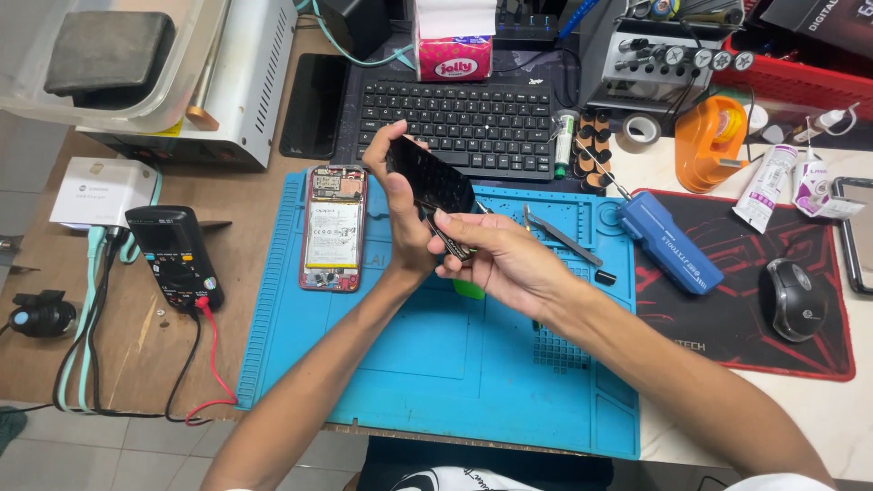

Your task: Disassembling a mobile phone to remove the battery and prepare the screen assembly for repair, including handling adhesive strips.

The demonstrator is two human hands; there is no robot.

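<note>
My left hand (pixel 397 205) holds a black phone screen panel (pixel 429 175) tilted above the blue work mat (pixel 382 364). My right hand (pixel 496 255) grips a thin dark tool (pixel 446 238) and presses its tip against the panel's lower edge. An opened red phone body (pixel 333 227), battery showing, lies flat on the mat to the left of my hands.
Metal tweezers (pixel 561 236) and a blue electric screwdriver (pixel 668 241) lie to the right. A black multimeter (pixel 175 256) with red lead sits on the left. A keyboard (pixel 473 123), tissue pack (pixel 452 50), orange tape dispenser (pixel 711 141), glue tubes (pixel 768 186) and a mouse (pixel 796 298) stand around.
</note>
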